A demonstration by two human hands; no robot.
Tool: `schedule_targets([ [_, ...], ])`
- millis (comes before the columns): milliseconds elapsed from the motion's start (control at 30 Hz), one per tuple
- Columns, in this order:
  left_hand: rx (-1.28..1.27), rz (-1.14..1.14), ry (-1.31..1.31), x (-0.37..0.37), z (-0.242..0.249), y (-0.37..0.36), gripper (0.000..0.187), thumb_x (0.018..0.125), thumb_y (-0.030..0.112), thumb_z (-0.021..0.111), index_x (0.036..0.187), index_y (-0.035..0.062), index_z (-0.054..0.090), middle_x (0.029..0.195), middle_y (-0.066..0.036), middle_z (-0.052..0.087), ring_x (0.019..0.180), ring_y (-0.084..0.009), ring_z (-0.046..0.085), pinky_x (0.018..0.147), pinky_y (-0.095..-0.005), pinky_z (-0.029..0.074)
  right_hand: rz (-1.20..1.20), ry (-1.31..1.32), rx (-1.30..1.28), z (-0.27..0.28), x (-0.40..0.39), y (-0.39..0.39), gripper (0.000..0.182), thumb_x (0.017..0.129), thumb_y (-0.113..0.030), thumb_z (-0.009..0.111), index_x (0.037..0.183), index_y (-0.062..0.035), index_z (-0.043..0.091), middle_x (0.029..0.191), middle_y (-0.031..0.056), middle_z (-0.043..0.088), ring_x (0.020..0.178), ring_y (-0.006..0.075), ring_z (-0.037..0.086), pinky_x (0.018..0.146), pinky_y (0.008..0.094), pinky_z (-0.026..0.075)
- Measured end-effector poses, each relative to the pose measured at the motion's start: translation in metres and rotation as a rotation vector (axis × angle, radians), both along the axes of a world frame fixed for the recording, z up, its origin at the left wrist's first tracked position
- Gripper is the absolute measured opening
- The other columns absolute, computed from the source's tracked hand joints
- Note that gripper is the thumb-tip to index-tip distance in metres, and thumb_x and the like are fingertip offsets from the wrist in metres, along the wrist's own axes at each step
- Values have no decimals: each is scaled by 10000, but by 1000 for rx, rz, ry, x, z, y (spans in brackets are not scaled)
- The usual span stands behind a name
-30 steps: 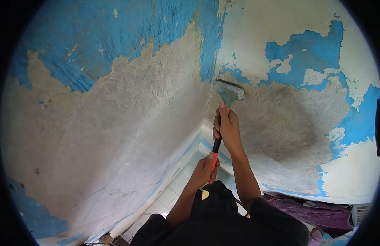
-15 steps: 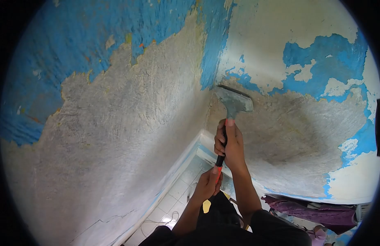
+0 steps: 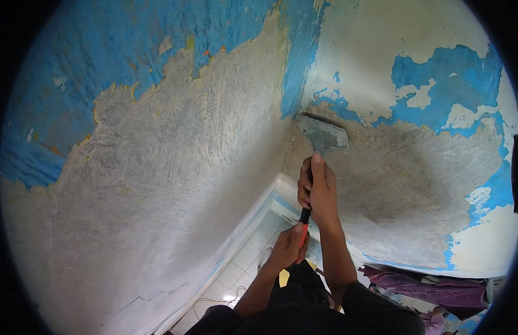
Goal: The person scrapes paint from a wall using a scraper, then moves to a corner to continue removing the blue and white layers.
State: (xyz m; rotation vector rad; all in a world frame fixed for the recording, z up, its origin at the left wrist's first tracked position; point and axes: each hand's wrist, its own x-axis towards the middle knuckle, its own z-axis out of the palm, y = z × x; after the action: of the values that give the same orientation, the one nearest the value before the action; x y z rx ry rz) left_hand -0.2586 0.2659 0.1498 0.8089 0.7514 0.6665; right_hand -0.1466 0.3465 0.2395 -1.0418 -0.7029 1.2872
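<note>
A long-handled scraper [image 3: 324,134] with a wide grey head and a red and black handle lies against the right wall near the corner. My right hand [image 3: 318,187] wraps the upper handle just below the head, thumb along its top. Lower down, my left hand [image 3: 289,245] grips the red end of the same handle. Around the scraper head the right wall [image 3: 393,173] is bare grey-brown plaster, with ragged blue paint [image 3: 343,106] just above the blade.
The left wall [image 3: 175,145] joins at the corner, bare below and blue-painted [image 3: 158,28] above. White floor tiles [image 3: 236,276] and a loose cable [image 3: 209,301] lie below. A purple cloth [image 3: 437,290] is at lower right.
The scraper head has shifted slightly right and tilted a little in view, both hands moving with it. The whole view has also shifted slightly to the right.
</note>
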Motion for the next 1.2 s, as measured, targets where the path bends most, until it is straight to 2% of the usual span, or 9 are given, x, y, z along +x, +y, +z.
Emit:
schedule_targets([
  [167, 77, 27, 49, 9, -15, -14, 509, 1041, 463, 311, 775, 58, 467, 514, -5, 425, 376, -77, 390, 385, -236, 324, -50, -71, -12, -10, 8, -8, 416, 1015, -476, 418, 894, -80, 458, 563, -46, 319, 382, 37, 276, 340, 217, 232],
  [267, 128, 21, 99, 5, -6, -1, 516, 1041, 467, 309, 764, 61, 466, 512, -2, 427, 375, -78, 388, 386, -236, 322, -6, -48, 28, -6, 9, -6, 417, 1017, -472, 415, 890, -77, 457, 556, -46, 314, 380, 39, 279, 339, 218, 237],
  [400, 160, -4, -24, 0, 26, 17, 519, 1039, 472, 314, 751, 68, 465, 516, 2, 435, 379, -72, 392, 386, -229, 315, -23, -59, 86, 37, 2, 7, 421, 1018, -475, 409, 882, -80, 454, 555, -45, 317, 380, 43, 280, 341, 220, 235],
  [567, 132, -21, 148, -16, 0, -2, 507, 1036, 463, 342, 746, 68, 473, 522, 17, 430, 387, -61, 395, 387, -221, 314, -59, 1, 6, -17, -1, -8, 425, 1017, -480, 408, 875, -81, 450, 553, -39, 319, 382, 45, 283, 344, 224, 240],
  [767, 213, 25, 153, -15, 26, 21, 502, 1035, 463, 346, 756, 69, 484, 517, 22, 420, 394, -58, 391, 395, -227, 317, -53, -51, 120, 35, -5, 13, 427, 1017, -479, 409, 863, -82, 438, 549, -35, 318, 378, 53, 290, 344, 228, 247],
  [900, 160, -39, 187, -22, -1, 6, 521, 1030, 484, 335, 757, 66, 485, 528, 27, 419, 402, -58, 389, 403, -234, 322, -80, -5, 30, -1, -5, -4, 426, 1019, -473, 407, 859, -80, 435, 545, -33, 318, 378, 54, 293, 349, 228, 257],
  [967, 150, -43, 199, -25, 6, 9, 531, 1026, 496, 335, 760, 63, 489, 535, 27, 424, 404, -61, 390, 404, -234, 322, -82, 20, 7, -13, -4, -8, 428, 1020, -472, 402, 854, -78, 431, 544, -32, 320, 379, 56, 297, 351, 229, 262],
  [1133, 194, -35, 191, -25, 32, 35, 521, 1028, 488, 344, 768, 65, 502, 540, 26, 437, 454, -70, 427, 440, -239, 332, -42, -56, 111, 32, -6, 8, 433, 1023, -475, 392, 839, -83, 416, 544, -30, 330, 391, 57, 311, 364, 228, 274],
  [1200, 186, -3, 193, -20, 22, 30, 533, 1029, 494, 333, 767, 62, 503, 536, 24, 438, 449, -74, 421, 436, -245, 327, -20, -59, 108, 31, -3, 13, 433, 1023, -474, 392, 836, -84, 413, 546, -29, 333, 395, 58, 314, 369, 230, 277],
])
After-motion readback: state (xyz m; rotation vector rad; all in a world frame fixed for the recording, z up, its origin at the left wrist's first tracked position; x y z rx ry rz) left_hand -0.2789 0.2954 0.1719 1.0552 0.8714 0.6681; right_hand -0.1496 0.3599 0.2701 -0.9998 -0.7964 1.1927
